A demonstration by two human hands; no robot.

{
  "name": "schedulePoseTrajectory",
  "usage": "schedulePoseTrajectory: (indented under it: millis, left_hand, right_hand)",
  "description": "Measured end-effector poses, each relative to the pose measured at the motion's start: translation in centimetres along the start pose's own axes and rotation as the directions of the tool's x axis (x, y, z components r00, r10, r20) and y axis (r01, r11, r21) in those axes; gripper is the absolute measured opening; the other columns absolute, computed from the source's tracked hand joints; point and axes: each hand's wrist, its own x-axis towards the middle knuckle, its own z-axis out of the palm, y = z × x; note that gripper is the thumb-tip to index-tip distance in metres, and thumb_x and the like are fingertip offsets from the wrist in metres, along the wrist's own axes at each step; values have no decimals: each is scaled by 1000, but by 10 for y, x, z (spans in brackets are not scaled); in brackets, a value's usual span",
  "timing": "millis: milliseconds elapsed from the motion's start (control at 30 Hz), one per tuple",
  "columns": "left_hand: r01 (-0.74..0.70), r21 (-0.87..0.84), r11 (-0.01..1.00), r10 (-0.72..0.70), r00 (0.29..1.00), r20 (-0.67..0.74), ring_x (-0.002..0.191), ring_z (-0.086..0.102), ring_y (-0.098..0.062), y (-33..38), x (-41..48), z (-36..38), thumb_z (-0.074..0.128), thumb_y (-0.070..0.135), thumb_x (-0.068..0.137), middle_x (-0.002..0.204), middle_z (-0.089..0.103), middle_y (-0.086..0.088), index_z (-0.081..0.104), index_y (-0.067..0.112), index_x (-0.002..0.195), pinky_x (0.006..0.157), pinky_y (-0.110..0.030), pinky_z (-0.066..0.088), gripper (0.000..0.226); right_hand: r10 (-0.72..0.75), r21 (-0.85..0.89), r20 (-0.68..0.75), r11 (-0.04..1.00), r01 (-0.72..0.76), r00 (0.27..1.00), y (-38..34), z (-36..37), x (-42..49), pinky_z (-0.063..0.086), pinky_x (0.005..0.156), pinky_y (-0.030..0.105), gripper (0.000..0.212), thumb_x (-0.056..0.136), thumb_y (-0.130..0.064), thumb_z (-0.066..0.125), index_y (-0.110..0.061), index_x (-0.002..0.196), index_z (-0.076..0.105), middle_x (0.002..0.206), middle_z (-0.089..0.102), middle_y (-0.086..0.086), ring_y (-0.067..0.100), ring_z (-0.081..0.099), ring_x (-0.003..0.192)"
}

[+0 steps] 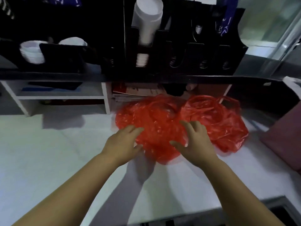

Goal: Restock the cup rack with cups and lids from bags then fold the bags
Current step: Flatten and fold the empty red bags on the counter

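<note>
Two crumpled red plastic bags lie on the white counter (48,152): a nearer one (154,128) at centre and a second one (224,121) to its right. My left hand (123,144) reaches to the near bag's left edge with fingers spread and relaxed. My right hand (195,142) hovers over or touches its right part, fingers slightly bent, gripping nothing. Above, the black cup rack (179,54) holds a tall stack of white cups (146,20) in one slot; the slots to its right look empty.
White lids or bowls (32,51) sit in a black holder (61,56) at the upper left. A white shelf unit (65,95) with papers (135,92) stands under the dark ledge. A pinkish object (283,141) lies at the right edge, and a glass panel (268,22) stands upper right.
</note>
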Motion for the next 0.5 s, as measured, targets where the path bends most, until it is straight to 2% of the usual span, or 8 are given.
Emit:
schedulePoseTrajectory:
  millis: [67, 167, 200, 267, 367, 433, 500]
  left_hand:
    - [-22, -24, 999, 23, 999, 45, 138, 23, -20, 6, 14, 9, 58, 40, 88, 153, 21, 6, 17, 40, 147, 106, -34, 34, 72]
    - [-34, -18, 999, 37, 986, 164, 143, 5, -26, 12, 25, 24, 61, 40, 86, 158, 2, 6, 8, 48, 146, 114, -40, 24, 81]
    - [-31, 3, 1000, 30, 978, 206, 143, 4, -27, 13, 27, 28, 61, 39, 86, 158, -1, 6, 11, 48, 146, 114, -40, 23, 79]
    - [-26, 46, 999, 15, 971, 240, 140, 13, -27, 15, 29, 34, 58, 34, 87, 158, 4, 5, 28, 42, 143, 111, -38, 27, 65]
    - [-8, -6, 1000, 9, 984, 175, 130, 34, -23, 12, 26, 36, 54, 20, 86, 149, 28, 4, 53, 28, 127, 101, -30, 36, 42]
    - [11, -95, 995, -1, 993, 114, 122, 44, -20, 5, 20, 32, 54, 17, 86, 138, 40, 6, 55, 24, 125, 94, -28, 40, 39]
    - [40, -177, 983, -35, 999, 35, 117, 49, -19, -2, 13, 23, 56, 20, 88, 133, 45, 5, 51, 24, 129, 90, -29, 43, 42]
  right_hand:
    - [-22, -35, 167, 999, 28, 986, 9, 2, 4, 36, 105, 43, 90, 77, -65, 62, -35, 150, 19, 148, 26, 4, 27, 26, 133]
    - [-69, -29, 344, 996, 84, 936, 12, 14, 7, 30, 112, 44, 96, 76, -63, 65, -42, 150, 8, 157, 8, 1, 28, 17, 141]
    - [-73, -23, 356, 996, 86, 932, 12, 19, 9, 31, 112, 42, 96, 76, -61, 67, -42, 150, 10, 156, 10, 2, 28, 20, 141]
    - [-58, 5, 346, 998, 59, 936, 10, 28, 11, 37, 107, 40, 86, 77, -57, 68, -40, 147, 22, 152, 22, 1, 27, 32, 135]
    - [-81, 39, 300, 997, 73, 951, 1, 35, 12, 46, 94, 39, 59, 82, -52, 64, -33, 134, 44, 135, 45, -4, 22, 49, 120]
    - [-87, 91, 255, 994, 66, 963, -8, 33, 13, 48, 86, 39, 43, 86, -44, 62, -27, 125, 53, 122, 56, -4, 22, 56, 109]
    - [-82, 173, 184, 984, 50, 979, -18, 28, 16, 49, 79, 39, 30, 89, -30, 60, -20, 117, 59, 109, 64, 0, 25, 60, 98]
